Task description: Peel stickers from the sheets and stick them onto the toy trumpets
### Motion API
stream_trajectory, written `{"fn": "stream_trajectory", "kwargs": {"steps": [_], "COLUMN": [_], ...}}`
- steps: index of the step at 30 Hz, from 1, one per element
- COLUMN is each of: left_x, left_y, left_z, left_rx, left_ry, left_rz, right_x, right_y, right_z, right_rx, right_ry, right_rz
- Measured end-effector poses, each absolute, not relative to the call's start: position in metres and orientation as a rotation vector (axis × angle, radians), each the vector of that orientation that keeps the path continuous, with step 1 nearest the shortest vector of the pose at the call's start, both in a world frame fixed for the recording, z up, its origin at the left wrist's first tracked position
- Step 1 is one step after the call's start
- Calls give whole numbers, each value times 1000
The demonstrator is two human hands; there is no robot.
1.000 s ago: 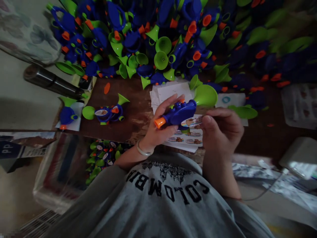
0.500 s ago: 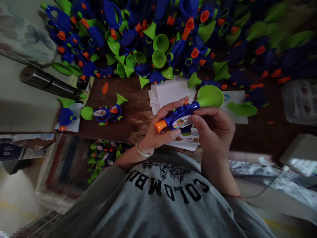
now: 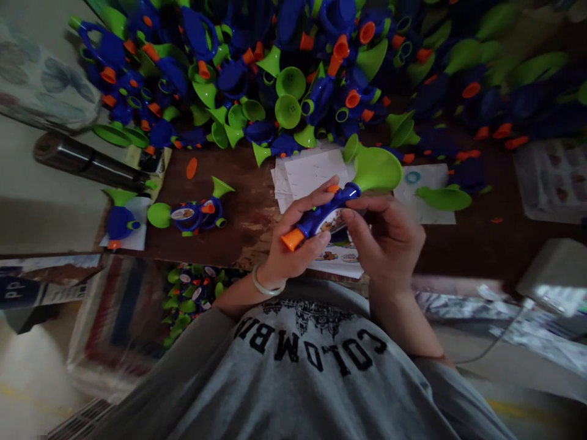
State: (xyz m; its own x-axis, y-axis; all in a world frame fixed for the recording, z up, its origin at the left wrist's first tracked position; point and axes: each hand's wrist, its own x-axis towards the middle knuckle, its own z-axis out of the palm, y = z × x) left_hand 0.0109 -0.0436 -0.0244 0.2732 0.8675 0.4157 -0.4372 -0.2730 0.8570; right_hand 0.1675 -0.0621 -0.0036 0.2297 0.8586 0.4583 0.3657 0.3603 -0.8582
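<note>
Between my two hands is a toy trumpet (image 3: 339, 200) with a blue body, an orange mouthpiece and a green bell tilted up to the right. My left hand (image 3: 298, 241) grips it near the mouthpiece, thumb below and fingers above. My right hand (image 3: 385, 235) holds the bell end, its thumb pressing on an oval picture sticker (image 3: 331, 221) on the body's side. Beneath the trumpet lie sticker sheets (image 3: 342, 260) with printed pictures, partly hidden by my hands.
A big heap of toy trumpets (image 3: 288, 110) fills the back of the brown table (image 3: 247, 214). Stickered trumpets (image 3: 186, 214) lie at left, near a dark thermos (image 3: 87, 162). White papers (image 3: 316, 171) sit behind my hands. A box of trumpets (image 3: 188, 299) stands below the left edge.
The trumpet has tilted a little, its bell rising and its mouthpiece dipping. Both hands keep hold of it, and the right thumb stays against the sticker. The view has shifted slightly.
</note>
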Motion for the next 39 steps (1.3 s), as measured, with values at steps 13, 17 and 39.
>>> {"fn": "stream_trajectory", "kwargs": {"steps": [13, 17, 39], "left_x": [10, -11, -120], "left_y": [-45, -43, -29], "left_z": [-24, -23, -69], "left_rx": [1319, 1511, 2372], "left_ry": [518, 597, 1639], "left_rz": [1314, 1357, 636], "right_x": [173, 197, 222], "right_y": [-45, -38, -105], "right_z": [-21, -34, -114], "right_rx": [-1255, -1289, -1394], "right_ry": [-1320, -1336, -2236], "right_rz": [21, -93, 454]}}
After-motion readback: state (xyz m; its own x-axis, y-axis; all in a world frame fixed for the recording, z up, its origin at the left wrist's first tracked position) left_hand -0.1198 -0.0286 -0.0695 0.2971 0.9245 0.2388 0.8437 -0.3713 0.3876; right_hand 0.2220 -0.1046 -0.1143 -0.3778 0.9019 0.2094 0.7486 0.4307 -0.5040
